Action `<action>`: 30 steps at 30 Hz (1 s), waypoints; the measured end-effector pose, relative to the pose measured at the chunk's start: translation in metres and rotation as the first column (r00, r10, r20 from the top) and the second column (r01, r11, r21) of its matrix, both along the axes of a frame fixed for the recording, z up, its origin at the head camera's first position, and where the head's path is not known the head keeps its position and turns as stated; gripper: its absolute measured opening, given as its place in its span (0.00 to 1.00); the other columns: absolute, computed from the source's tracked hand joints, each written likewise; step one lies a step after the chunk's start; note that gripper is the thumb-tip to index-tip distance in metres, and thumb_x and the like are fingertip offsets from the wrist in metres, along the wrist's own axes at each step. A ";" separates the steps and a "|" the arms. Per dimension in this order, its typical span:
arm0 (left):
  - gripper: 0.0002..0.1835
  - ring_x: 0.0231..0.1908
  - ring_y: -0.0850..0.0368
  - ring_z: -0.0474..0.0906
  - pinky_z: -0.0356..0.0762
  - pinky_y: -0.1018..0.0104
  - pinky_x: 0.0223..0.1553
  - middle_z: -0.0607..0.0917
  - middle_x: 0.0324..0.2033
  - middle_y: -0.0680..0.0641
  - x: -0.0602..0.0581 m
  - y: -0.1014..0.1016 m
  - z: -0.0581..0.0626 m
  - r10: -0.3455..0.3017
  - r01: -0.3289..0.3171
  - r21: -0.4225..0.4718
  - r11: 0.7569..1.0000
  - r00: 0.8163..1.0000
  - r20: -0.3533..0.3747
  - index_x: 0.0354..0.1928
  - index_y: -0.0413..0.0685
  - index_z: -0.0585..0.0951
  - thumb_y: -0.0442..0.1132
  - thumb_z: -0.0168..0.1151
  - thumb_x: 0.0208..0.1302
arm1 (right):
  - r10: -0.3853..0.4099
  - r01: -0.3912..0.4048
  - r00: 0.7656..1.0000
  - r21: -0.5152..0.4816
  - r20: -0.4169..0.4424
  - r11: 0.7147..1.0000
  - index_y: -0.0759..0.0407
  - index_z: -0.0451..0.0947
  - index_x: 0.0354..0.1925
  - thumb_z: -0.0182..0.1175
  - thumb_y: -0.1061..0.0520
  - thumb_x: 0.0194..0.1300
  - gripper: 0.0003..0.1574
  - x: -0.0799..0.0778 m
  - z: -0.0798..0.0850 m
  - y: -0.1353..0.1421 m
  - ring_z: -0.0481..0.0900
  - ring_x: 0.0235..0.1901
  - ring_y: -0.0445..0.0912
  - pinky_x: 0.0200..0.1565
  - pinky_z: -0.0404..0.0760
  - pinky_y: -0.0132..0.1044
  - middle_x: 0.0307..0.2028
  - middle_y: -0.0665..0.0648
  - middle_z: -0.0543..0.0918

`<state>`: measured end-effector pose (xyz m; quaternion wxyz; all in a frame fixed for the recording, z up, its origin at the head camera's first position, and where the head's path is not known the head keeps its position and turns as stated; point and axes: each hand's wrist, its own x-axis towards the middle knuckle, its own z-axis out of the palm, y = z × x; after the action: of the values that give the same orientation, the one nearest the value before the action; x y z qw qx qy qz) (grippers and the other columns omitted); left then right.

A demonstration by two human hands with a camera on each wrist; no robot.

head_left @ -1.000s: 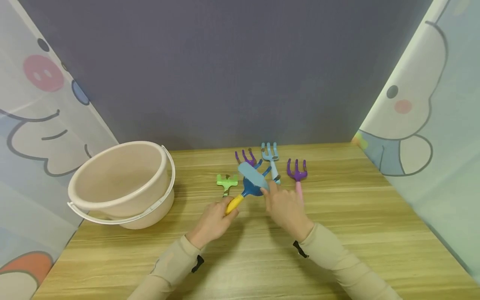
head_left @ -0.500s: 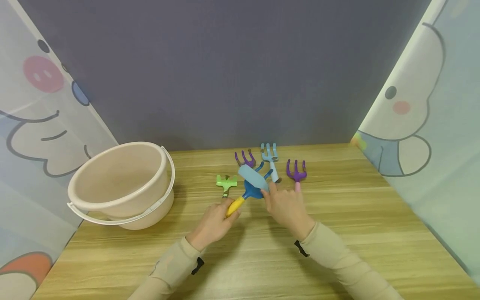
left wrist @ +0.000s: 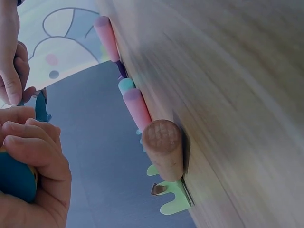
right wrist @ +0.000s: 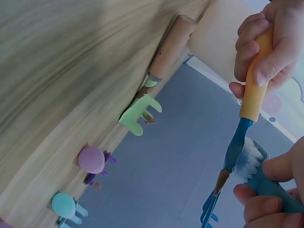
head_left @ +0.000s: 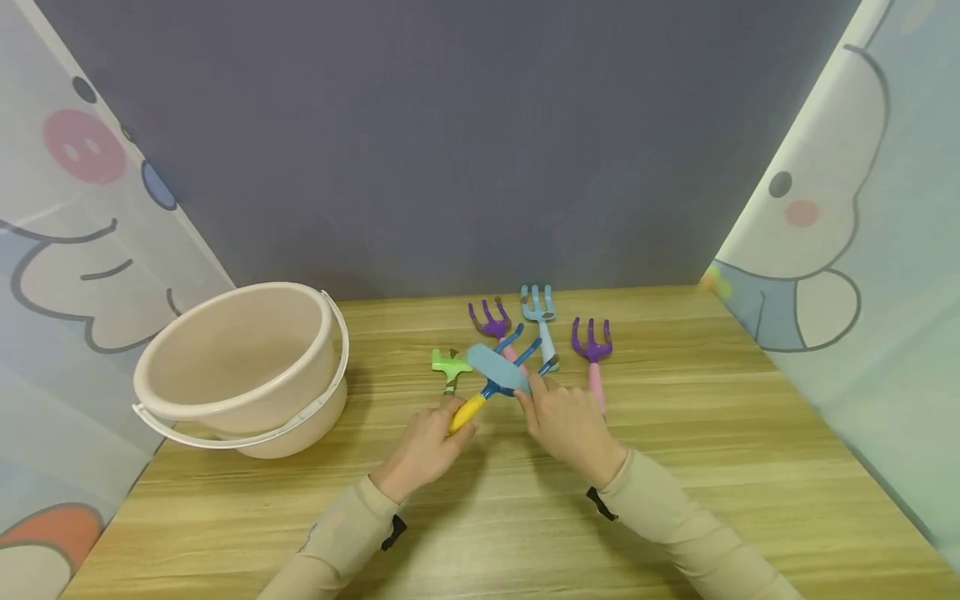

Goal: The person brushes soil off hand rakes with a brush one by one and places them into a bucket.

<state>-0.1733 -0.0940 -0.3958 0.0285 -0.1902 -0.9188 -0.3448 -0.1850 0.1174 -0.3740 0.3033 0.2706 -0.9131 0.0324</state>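
Note:
My left hand grips the yellow handle of a blue garden hand rake, its tines pointing away and right above the table. In the right wrist view a brown patch shows on the blue neck of this rake. My right hand holds a light blue scrubbing brush by its end, crossing over the rake's head. White bristles face the rake right at its neck. Behind lie a green rake, a purple rake with pink handle and a light blue rake, with brown marks on them.
A large cream bucket with a white handle stands at the left of the wooden table. Another purple rake with a pink handle lies beside my right hand. A dark grey panel closes off the back.
The blue rake has turned in my left hand, so its head shows narrower and its tines stand out. The brush has shifted slightly left and down with my right hand.

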 end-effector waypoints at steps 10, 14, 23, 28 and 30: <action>0.10 0.13 0.65 0.64 0.64 0.72 0.13 0.69 0.16 0.53 0.000 -0.002 0.001 -0.005 0.005 0.010 1.000 1.000 -0.006 0.43 0.42 0.74 0.40 0.55 0.63 | 0.038 -0.029 0.994 -0.096 0.103 0.995 0.63 0.74 0.32 0.55 0.52 0.64 0.13 0.003 0.006 -0.001 0.57 0.10 0.35 0.11 0.53 0.24 0.13 0.46 0.66; 0.09 0.13 0.65 0.63 0.63 0.72 0.13 0.69 0.16 0.53 0.000 -0.002 0.001 0.001 -0.001 0.005 1.000 1.000 -0.004 0.42 0.43 0.74 0.40 0.56 0.63 | -0.003 0.029 0.984 -0.143 0.176 0.989 0.59 0.73 0.30 0.55 0.52 0.64 0.12 0.003 0.010 0.001 0.58 0.09 0.35 0.22 0.72 0.36 0.12 0.44 0.63; 0.10 0.13 0.64 0.63 0.63 0.72 0.13 0.69 0.17 0.53 0.001 -0.002 0.001 0.011 -0.011 0.006 1.000 1.000 0.016 0.43 0.43 0.74 0.41 0.56 0.63 | -0.001 0.129 0.917 -0.293 0.400 0.948 0.60 0.73 0.35 0.50 0.51 0.68 0.13 0.002 0.019 0.008 0.58 0.09 0.38 0.16 0.68 0.36 0.11 0.47 0.62; 0.10 0.13 0.65 0.63 0.63 0.72 0.13 0.69 0.16 0.53 0.003 -0.002 0.002 0.013 -0.013 0.008 1.000 1.000 0.018 0.42 0.44 0.74 0.41 0.56 0.63 | 0.131 0.152 0.833 -0.451 0.537 0.879 0.62 0.75 0.39 0.47 0.51 0.70 0.16 -0.001 0.024 0.014 0.56 0.13 0.39 0.16 0.59 0.30 0.14 0.48 0.61; 0.09 0.13 0.64 0.63 0.62 0.72 0.13 0.68 0.16 0.53 0.003 -0.003 0.001 0.015 -0.015 0.008 1.000 1.000 0.014 0.42 0.44 0.74 0.40 0.56 0.63 | 0.180 0.158 0.805 -0.496 0.565 0.854 0.63 0.76 0.39 0.46 0.52 0.70 0.18 -0.002 0.025 0.017 0.57 0.14 0.39 0.22 0.61 0.32 0.14 0.48 0.61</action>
<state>-0.1704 -0.0965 -0.3945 0.0256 -0.1806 -0.9189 -0.3497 -0.1869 0.1341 -0.3493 0.0643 0.1598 -0.9158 0.3627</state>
